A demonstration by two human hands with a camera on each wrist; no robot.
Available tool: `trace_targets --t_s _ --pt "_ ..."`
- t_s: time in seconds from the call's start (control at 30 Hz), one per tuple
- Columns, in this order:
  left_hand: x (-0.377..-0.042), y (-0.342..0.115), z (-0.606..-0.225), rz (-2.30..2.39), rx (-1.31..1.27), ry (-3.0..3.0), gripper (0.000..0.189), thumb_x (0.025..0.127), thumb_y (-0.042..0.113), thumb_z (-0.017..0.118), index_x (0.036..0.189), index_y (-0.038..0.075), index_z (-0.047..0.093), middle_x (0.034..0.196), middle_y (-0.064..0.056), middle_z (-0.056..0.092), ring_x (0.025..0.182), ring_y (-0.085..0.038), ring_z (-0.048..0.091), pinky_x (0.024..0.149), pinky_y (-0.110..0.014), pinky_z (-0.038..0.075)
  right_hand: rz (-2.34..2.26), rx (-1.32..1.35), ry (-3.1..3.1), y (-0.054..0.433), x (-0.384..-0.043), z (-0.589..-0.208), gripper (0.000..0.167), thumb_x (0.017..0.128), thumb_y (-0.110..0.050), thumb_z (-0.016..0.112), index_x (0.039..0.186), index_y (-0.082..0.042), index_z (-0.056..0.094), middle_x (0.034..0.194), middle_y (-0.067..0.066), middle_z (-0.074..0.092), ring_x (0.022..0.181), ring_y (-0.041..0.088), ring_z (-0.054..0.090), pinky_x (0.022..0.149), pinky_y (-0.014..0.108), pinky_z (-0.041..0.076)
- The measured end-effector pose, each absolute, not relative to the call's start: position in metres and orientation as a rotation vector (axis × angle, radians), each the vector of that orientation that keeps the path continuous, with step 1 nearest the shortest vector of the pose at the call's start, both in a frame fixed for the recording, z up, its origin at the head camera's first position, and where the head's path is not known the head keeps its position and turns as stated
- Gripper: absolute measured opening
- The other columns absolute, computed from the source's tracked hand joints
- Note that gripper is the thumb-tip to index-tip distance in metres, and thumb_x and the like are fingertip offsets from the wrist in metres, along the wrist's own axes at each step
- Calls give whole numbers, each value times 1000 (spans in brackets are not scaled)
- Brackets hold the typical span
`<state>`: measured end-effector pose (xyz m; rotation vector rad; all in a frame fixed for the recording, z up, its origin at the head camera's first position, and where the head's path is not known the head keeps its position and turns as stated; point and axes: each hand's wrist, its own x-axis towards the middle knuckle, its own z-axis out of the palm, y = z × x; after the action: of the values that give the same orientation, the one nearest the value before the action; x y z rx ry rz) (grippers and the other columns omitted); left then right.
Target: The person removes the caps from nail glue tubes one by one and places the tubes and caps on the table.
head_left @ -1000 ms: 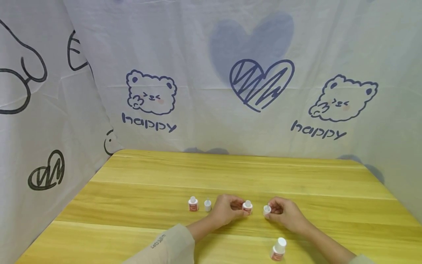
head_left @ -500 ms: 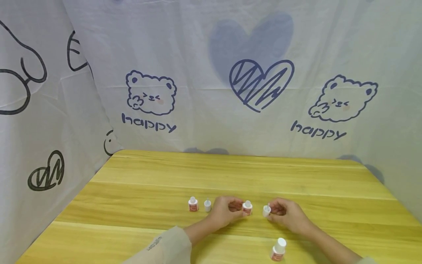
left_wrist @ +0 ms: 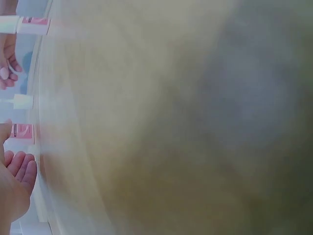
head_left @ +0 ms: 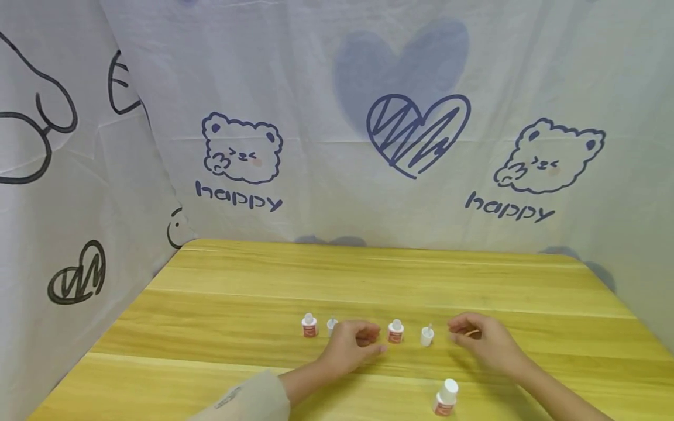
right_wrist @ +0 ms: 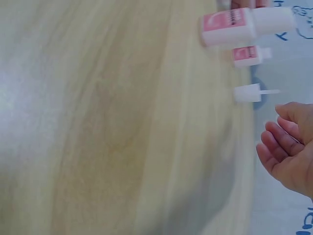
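Observation:
A small white bottle with a red label (head_left: pixel 395 333) stands uncapped on the table. Just left of it is my left hand (head_left: pixel 351 348), fingers loosely bent and apart from the bottle. To the bottle's right, a white cap (head_left: pixel 426 337) rests upside down, its thin stem pointing up, as the right wrist view also shows. My right hand (head_left: pixel 485 340) hovers to the right of that cap, holding nothing. Further left stands another uncapped bottle (head_left: pixel 309 327), with a second upturned cap (head_left: pixel 331 326) beside it, partly hidden by my left hand.
Nearer the front edge, a third bottle (head_left: pixel 445 400) stands with its white cap on. The wooden table (head_left: pixel 237 280) ends at a white cloth (head_left: pixel 326 193) printed with bears and hearts. Another cloth hangs along the left side.
My left hand has let go of the middle bottle and drawn back left. The right hand has released the upturned cap and moved right; bottle and cap stay standing.

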<state>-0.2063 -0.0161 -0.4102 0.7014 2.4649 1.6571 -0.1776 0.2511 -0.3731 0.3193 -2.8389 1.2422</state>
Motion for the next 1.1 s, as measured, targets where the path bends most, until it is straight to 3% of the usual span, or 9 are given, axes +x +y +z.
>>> trace_targets --t_s 0.27,0.53,0.87,1.1 --pt "-191 -24 -408 1660 730 2426 31 78 12 74 100 -7 66 98 -19 69 86 -24 68 73 -14 53 1196 374 -2695 251 -164 -360 16 85 -10 67 98 -1 67 92 8 70 78 -8 55 64 19 52" --pt "-177 -17 -402 1643 788 2404 31 77 15 75 101 -4 66 98 -16 70 85 -19 67 73 -14 51 1198 532 -2557 250 -151 -361 15 83 -1 66 97 -1 67 90 -25 64 76 -6 59 62 19 53" --pt "-166 -4 -399 1620 816 2363 33 76 14 76 102 -3 67 101 -14 70 89 -11 65 76 -13 51 1207 662 -2447 239 -138 -365 18 80 4 66 97 -4 66 93 -22 65 77 -3 60 62 20 52" --pt "-157 5 -398 1609 881 2328 34 76 15 77 104 -1 67 102 -12 70 89 -7 64 76 -13 50 1262 844 -2327 236 -134 -375 28 76 13 65 97 -5 66 97 -19 66 83 -2 61 71 14 50"
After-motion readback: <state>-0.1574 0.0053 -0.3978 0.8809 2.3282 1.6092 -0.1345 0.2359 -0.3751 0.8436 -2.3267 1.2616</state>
